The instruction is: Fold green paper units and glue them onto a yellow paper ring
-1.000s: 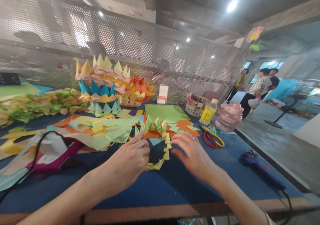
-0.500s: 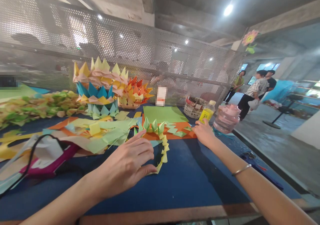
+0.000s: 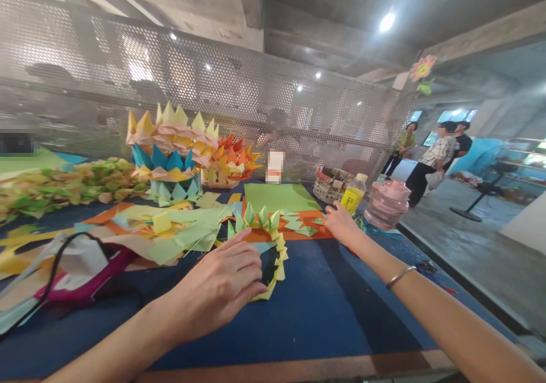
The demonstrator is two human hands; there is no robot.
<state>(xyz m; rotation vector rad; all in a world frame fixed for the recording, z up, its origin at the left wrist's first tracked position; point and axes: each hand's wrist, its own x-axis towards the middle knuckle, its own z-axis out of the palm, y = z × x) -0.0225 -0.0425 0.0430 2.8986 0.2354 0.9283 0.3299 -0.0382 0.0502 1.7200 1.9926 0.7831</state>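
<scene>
My left hand [image 3: 222,286] lies on the blue table [image 3: 324,309], its thumb and fingers closed on the near edge of a ring of folded yellow and green paper points [image 3: 275,245]. My right hand [image 3: 339,223] is stretched out to the right edge of an orange sheet [image 3: 294,233], beside small green folded pieces [image 3: 305,229]. Its fingers curl away from me and are mostly hidden. I wear a bracelet on that wrist.
Stacked paper crowns [image 3: 170,144] and an orange one [image 3: 230,161] stand at the back. Loose coloured sheets [image 3: 179,229] and a pink glue gun [image 3: 81,280] lie at left. A basket [image 3: 330,181], yellow bottle [image 3: 353,196] and pink jar [image 3: 386,202] stand at right. People [image 3: 439,150] stand beyond.
My right hand left the ring and reached forward and right to the orange sheet's edge, then drew slightly left. My left hand stayed on the ring.
</scene>
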